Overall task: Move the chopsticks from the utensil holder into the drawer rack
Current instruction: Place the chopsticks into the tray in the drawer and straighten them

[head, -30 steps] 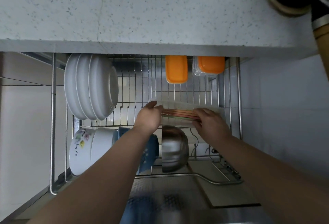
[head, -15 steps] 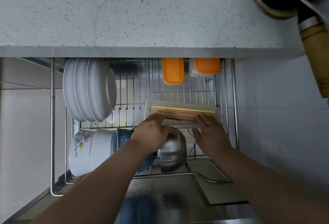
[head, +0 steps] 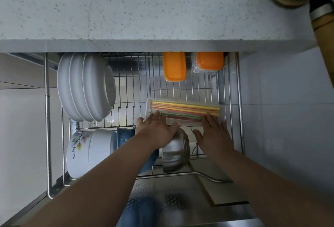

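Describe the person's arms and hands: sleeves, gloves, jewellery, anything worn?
Both forearms are bare up to the frame edge, with no sleeves in view. The left hand and right hand wear no gloves. No watch, bracelet or ring shows on the visible sides. No markings or cables.

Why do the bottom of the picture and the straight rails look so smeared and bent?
Head view: the dark patterned patch at the bottom sits too close, so it blurs; the wide lens bows the rack rails; the chopsticks stay sharp; the left hand smears slightly; the steel bowl shows soft glare.
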